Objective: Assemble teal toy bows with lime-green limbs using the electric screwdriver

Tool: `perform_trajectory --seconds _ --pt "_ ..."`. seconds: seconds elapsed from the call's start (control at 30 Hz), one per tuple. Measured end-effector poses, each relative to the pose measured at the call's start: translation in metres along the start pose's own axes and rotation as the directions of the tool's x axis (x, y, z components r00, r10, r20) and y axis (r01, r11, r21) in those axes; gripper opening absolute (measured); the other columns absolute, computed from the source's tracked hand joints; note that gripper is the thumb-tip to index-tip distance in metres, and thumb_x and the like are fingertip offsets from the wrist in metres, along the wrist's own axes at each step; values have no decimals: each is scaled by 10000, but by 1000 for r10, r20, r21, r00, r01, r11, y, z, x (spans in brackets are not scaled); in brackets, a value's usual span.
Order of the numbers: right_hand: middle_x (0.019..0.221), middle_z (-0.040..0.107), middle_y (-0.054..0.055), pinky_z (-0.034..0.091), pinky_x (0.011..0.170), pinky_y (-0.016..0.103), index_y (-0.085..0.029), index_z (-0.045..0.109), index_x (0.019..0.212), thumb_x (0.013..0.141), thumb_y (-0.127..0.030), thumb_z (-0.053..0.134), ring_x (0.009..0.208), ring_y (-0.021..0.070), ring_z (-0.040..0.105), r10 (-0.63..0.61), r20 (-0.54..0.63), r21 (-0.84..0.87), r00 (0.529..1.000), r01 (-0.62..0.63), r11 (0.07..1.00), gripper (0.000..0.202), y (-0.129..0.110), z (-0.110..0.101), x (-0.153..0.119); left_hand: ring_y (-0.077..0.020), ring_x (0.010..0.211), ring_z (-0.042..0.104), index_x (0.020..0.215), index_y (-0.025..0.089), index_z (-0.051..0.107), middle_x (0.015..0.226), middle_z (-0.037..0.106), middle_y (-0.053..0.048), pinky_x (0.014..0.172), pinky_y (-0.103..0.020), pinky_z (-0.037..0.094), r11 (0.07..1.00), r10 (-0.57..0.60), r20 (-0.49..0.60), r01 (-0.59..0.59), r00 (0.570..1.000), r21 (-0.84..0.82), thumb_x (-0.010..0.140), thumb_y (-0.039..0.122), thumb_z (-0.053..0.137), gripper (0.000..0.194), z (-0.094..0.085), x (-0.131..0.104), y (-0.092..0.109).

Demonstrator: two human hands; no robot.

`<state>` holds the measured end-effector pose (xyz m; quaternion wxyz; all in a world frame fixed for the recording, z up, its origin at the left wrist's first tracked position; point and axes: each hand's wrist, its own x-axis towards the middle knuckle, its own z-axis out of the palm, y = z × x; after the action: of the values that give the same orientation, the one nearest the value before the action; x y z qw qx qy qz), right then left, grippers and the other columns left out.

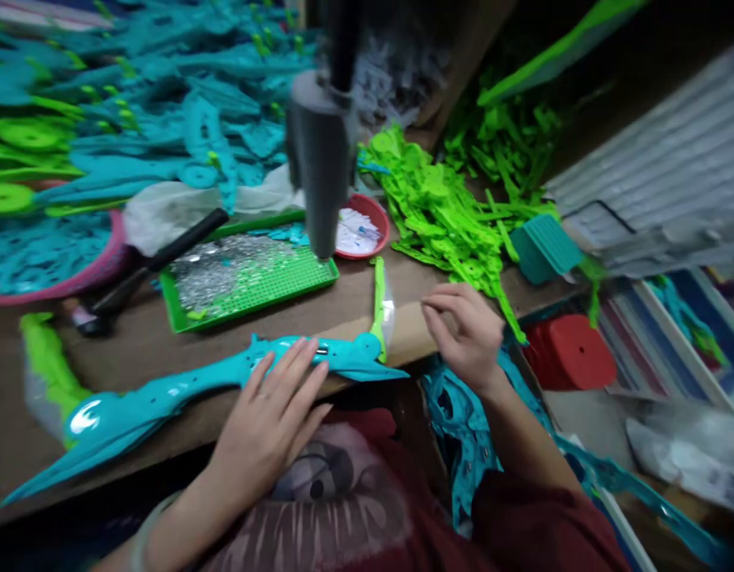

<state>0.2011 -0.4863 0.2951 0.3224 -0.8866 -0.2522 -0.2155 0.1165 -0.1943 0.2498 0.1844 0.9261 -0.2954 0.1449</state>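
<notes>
A long turquoise plastic part, shaped like a toy bow or crossbow body (188, 388), lies along the table's near edge. My left hand (277, 397) rests flat across it, fingers stretched and a little apart. Bright green arms with clear film stand out at its ends, one at the left (54, 373) and a small one at the right (379, 306). To the right, my right hand (465, 330) is raised over the tabletop with thumb and forefinger pinched together; anything between them is too small to make out. A grey electric screwdriver (322, 159) hangs above the table.
Behind the part lies a green tray (253, 306) of small metal screws, beside a red bowl (386, 226) of white pieces. A black-handled tool (188, 241) leans by the tray. Green parts (432, 199) and turquoise parts (164, 95) are heaped behind. Red stool (573, 352) at right.
</notes>
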Motion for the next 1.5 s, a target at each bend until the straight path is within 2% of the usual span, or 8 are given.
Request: perform_trajectory --seconds 0.13,0.27,0.37,0.57,0.63,0.73,1.1,1.5 --pt "987 685 98 574 713 419 -287 599 1208 892 -164 644 876 260 660 -300 234 144 925 273 951 342 -34 24 12 -292 1296 567 1378 236 505 1375 602 -132 1078 -485 480 906 -339 -397 410 853 107 833 89 716 603 -50 -74 -23" --pt "1154 667 191 590 764 499 -198 578 1262 939 -269 600 966 326 640 -609 459 333 646 511 793 331 -85 96 35 -325 1309 517 1273 190 553 1356 564 -170 1055 -537 475 494 -684 -643 867 344 -61 888 254 694 415 -62 -145 -37" --pt "1267 611 234 578 874 557 -138 562 1277 964 -333 562 1099 374 609 -665 533 412 524 525 744 368 -131 158 52 -270 1184 619 1251 192 570 1267 640 -132 995 -459 530 280 -906 -417 839 71 -467 946 410 593 375 -51 -172 -32" --pt "1173 609 187 579 912 523 -110 407 1418 948 -482 593 1098 339 614 -604 719 475 343 392 788 627 -167 212 43 -229 1048 673 1100 214 634 1103 701 -62 944 -390 559 -126 -982 62 367 -181 -922 856 539 690 411 -20 -168 24" --pt "1151 600 179 587 869 502 -110 405 1408 937 -526 597 1060 326 613 -613 719 491 327 384 782 657 -165 209 37 -233 1107 656 1144 233 613 1148 689 -55 963 -398 558 -262 -952 242 86 -188 -961 840 538 718 443 -15 -161 36" --pt "1152 582 167 586 831 475 -132 418 1382 882 -576 658 1033 311 599 -610 729 507 312 353 787 710 -164 201 33 -228 1092 664 1173 231 597 1138 697 -54 999 -414 535 -383 -917 394 -143 -59 -913 847 534 723 463 -14 -156 38" --pt "1083 583 153 524 795 448 -98 417 1351 868 -397 737 971 285 539 -696 614 545 373 438 715 652 -164 193 19 -163 943 636 1171 235 587 1000 676 7 834 -287 511 -508 -848 509 48 150 -860 760 321 739 447 -25 -167 31" --pt "1063 559 140 511 753 416 -76 410 1381 852 -346 758 956 269 532 -722 581 585 376 424 691 689 -164 196 24 -128 828 651 1010 218 596 1004 653 -14 716 -233 524 4 -991 24 210 131 -978 800 148 657 230 8 -169 35"
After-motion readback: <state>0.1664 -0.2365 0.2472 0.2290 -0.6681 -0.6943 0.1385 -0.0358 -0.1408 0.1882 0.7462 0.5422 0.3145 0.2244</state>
